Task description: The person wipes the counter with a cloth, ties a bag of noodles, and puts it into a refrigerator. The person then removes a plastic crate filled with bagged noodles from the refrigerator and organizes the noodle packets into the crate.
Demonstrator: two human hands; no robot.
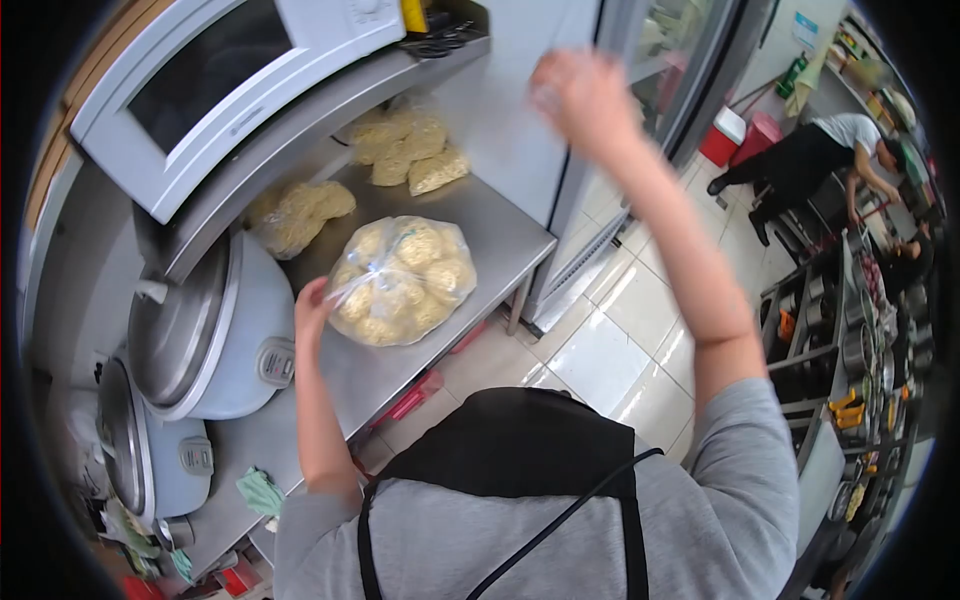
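Note:
A clear plastic bag of pale yellow noodle bundles [405, 285] rests on the steel counter [360, 375]. My left hand [314, 305] is at the bag's left side, its fingers bent against the gathered plastic; what they pinch is too small to make out. Raised high in front of the white wall panel, my right hand [580, 95] is blurred by motion, and its fingers cannot be read clearly. Behind the big bag lie smaller bags of noodles [305, 215] and more bagged noodles [410, 150], under the shelf.
Two large rice cookers [250, 330] [165, 450] stand at the left. A white microwave [240, 80] sits on the shelf above. To the right is a glass-door fridge [615, 190]. Two people [825, 150] work by the racks at the far right.

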